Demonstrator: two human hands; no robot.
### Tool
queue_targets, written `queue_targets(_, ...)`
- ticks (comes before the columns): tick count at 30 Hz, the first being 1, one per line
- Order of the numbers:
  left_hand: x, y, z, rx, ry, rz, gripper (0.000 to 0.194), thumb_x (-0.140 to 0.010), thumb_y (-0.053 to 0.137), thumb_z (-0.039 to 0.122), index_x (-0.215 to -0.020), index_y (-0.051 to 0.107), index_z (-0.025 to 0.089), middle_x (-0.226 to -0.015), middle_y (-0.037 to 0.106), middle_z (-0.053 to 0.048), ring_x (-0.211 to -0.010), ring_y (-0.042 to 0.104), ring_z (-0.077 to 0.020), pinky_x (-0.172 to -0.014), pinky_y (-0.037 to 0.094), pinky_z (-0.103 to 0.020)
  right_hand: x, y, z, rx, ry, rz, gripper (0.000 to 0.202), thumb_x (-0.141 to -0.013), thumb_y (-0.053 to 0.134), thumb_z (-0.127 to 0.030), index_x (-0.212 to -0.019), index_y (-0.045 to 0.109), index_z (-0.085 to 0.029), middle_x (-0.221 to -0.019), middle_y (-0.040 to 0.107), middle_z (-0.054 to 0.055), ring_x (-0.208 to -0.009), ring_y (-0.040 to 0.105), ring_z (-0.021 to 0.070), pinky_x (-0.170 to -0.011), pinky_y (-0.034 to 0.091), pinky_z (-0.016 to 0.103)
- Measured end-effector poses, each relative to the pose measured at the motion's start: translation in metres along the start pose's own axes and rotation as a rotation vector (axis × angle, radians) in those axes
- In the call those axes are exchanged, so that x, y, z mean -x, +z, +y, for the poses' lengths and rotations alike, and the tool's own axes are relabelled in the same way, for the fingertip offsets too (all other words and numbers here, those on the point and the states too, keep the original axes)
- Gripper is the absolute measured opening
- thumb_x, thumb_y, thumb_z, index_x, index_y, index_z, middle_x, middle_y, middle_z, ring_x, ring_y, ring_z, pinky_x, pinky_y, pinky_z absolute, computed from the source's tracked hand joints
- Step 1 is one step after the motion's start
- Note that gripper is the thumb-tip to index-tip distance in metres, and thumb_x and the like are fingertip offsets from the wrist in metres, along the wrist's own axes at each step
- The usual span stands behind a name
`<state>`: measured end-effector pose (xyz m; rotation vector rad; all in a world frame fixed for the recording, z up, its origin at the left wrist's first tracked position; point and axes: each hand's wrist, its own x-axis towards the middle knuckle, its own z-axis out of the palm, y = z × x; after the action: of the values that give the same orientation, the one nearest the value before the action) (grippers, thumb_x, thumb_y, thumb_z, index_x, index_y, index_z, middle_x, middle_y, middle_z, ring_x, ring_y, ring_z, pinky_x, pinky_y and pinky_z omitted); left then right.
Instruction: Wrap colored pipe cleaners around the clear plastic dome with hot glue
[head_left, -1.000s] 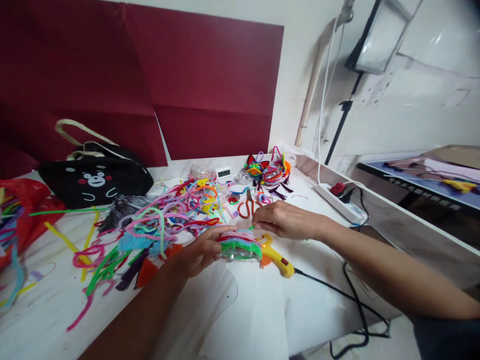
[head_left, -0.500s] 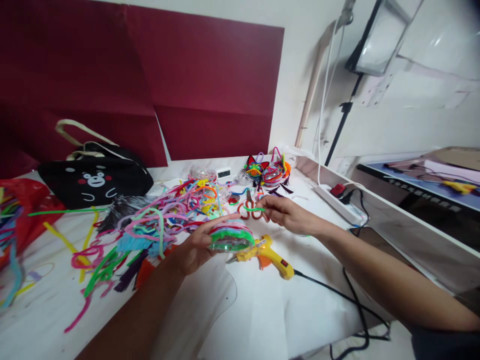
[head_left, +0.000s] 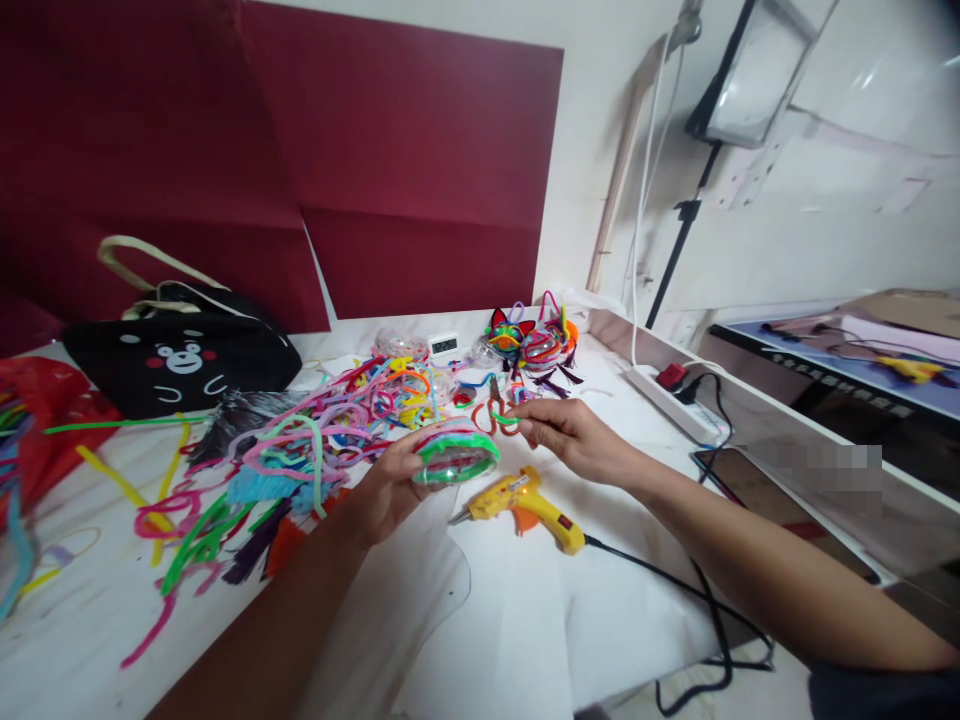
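Observation:
My left hand is closed round a clear rounded plastic piece banded with green, red and pink pipe cleaner. To its right, my right hand pinches a short green pipe cleaner between thumb and fingers. Orange-handled scissors lie just behind that green piece, partly hidden by it and the fingers. A yellow glue gun rests on the white table below my hands, its nozzle pointing left and its black cord running right.
Tangled pipe cleaners cover the left side, before a black bag. Decorated balls and a small digital clock stand at the back. A power strip and a dark phone-like slab lie right.
The banded plastic piece has tilted, showing more of its open green-edged side. The view has shifted slightly; both hands keep their holds.

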<state>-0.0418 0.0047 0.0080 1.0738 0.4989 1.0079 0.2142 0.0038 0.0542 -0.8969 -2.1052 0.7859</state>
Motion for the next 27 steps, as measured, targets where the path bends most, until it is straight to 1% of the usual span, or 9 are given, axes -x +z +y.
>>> queue_targets(3,-0.001,0.003,0.000,-0.024,0.017,0.056,0.040,-0.069,0.065,0.029,-0.107,0.071,0.017,-0.105,0.075,-0.011,-0.111,0.063,-0.0347,-0.101,0.045,-0.050,0.004,0.000,-0.005,0.042,-0.002,0.061,0.026,-0.096,0.048,-0.034,-0.101,0.064,-0.014,-0.075,0.057,0.001,-0.064,0.048,0.0107,-0.062,0.038,0.023)
queue_targets(6,-0.002,0.007,0.001,-0.058,0.013,0.116,0.045,-0.067,0.068,0.029,-0.110,0.070,0.016,-0.109,0.074,-0.011,-0.114,0.062,-0.0352,-0.103,0.043,-0.050,0.008,0.000,-0.012,0.085,-0.016,0.089,0.024,-0.096,0.048,-0.034,-0.098,0.063,-0.016,-0.078,0.059,0.001,-0.063,0.048,0.0098,-0.061,0.037,0.022)
queue_targets(9,-0.003,0.011,0.000,-0.087,0.026,0.178,0.050,-0.066,0.071,0.028,-0.114,0.068,0.016,-0.115,0.072,-0.011,-0.116,0.060,-0.0351,-0.106,0.040,-0.049,0.011,0.001,-0.016,0.171,-0.071,0.115,0.020,-0.096,0.047,-0.027,-0.090,0.061,-0.016,-0.081,0.061,0.002,-0.068,0.052,0.0105,-0.064,0.039,0.022)
queue_targets(11,-0.003,0.012,0.000,-0.102,0.044,0.208,0.053,-0.066,0.072,0.028,-0.118,0.066,0.017,-0.117,0.071,-0.010,-0.117,0.059,-0.0342,-0.107,0.039,-0.048,0.012,0.003,-0.018,0.235,-0.139,0.144,0.017,-0.095,0.046,-0.021,-0.084,0.059,-0.016,-0.077,0.059,0.002,-0.069,0.053,0.0107,-0.064,0.039,0.021)
queue_targets(14,-0.002,0.014,-0.001,-0.149,0.057,0.246,0.056,-0.067,0.073,0.029,-0.122,0.064,0.018,-0.119,0.070,-0.009,-0.119,0.058,-0.0340,-0.107,0.039,-0.046,0.014,0.007,-0.020,0.308,-0.234,0.179,0.016,-0.092,0.045,-0.014,-0.078,0.054,-0.017,-0.069,0.054,0.000,-0.061,0.048,0.0094,-0.060,0.037,0.021)
queue_targets(17,-0.002,0.018,-0.001,-0.212,0.072,0.288,0.058,-0.067,0.074,0.030,-0.122,0.063,0.018,-0.121,0.069,-0.010,-0.122,0.055,-0.0353,-0.107,0.039,-0.046,0.016,0.010,-0.026,0.317,-0.278,0.183,0.017,-0.089,0.045,-0.011,-0.075,0.052,-0.017,-0.066,0.051,-0.002,-0.058,0.045,0.0088,-0.058,0.036,0.020)
queue_targets(21,-0.001,0.023,0.001,-0.285,0.100,0.309,0.061,-0.065,0.077,0.031,-0.122,0.061,0.016,-0.127,0.065,-0.011,-0.126,0.052,-0.0365,-0.108,0.038,-0.047,0.016,0.014,-0.036,0.228,-0.237,0.083,0.015,-0.091,0.046,-0.013,-0.078,0.054,-0.017,-0.069,0.054,-0.002,-0.058,0.047,0.0082,-0.058,0.038,0.019)
queue_targets(24,-0.001,0.026,0.003,-0.333,0.117,0.320,0.063,-0.065,0.078,0.034,-0.122,0.060,0.015,-0.130,0.063,-0.013,-0.126,0.052,-0.0375,-0.107,0.038,-0.049,0.014,0.015,-0.041,0.166,-0.147,-0.041,0.017,-0.094,0.047,-0.019,-0.082,0.058,-0.017,-0.074,0.057,0.000,-0.064,0.052,0.0097,-0.062,0.041,0.020)
queue_targets(27,0.000,0.030,0.005,-0.384,0.158,0.333,0.063,-0.064,0.079,0.035,-0.120,0.061,0.015,-0.130,0.063,-0.012,-0.127,0.051,-0.0373,-0.106,0.041,-0.047,0.010,0.015,-0.042,0.127,-0.048,-0.102,0.018,-0.095,0.047,-0.023,-0.082,0.058,-0.017,-0.074,0.057,0.000,-0.064,0.052,0.0100,-0.061,0.040,0.020)
